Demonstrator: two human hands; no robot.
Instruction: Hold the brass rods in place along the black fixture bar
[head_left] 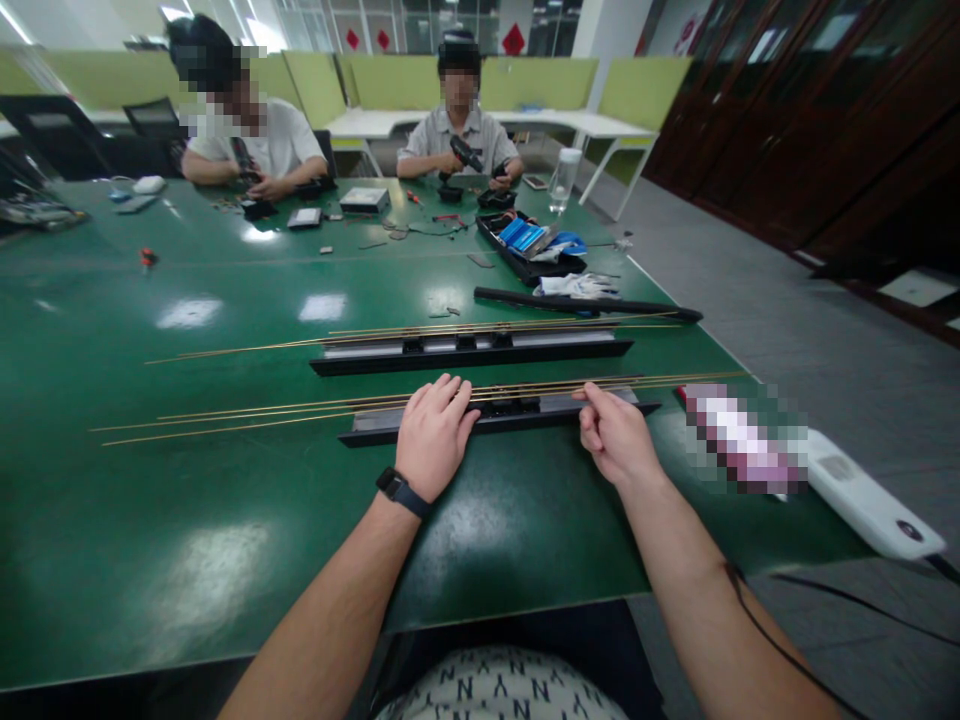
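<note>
A long black rail [525, 412] lies across the green table [187, 520] right in front of me, with thin brass rods [262, 412] along its top that stick out far to the left. My left hand [433, 432] rests flat on the rail's middle, fingers stretched over the rods. My right hand [615, 435] is curled at the rail's right part, thumb and forefinger pinched at a rod. A second black rail [472, 352] with its own brass rods lies parallel just behind.
A black bar [589, 303] and white gloves [577, 286] lie farther back, beside a black tray [525, 250] with blue parts. A white device [862, 500] sits at the right table edge. Two people sit across the table, each with tools in hand.
</note>
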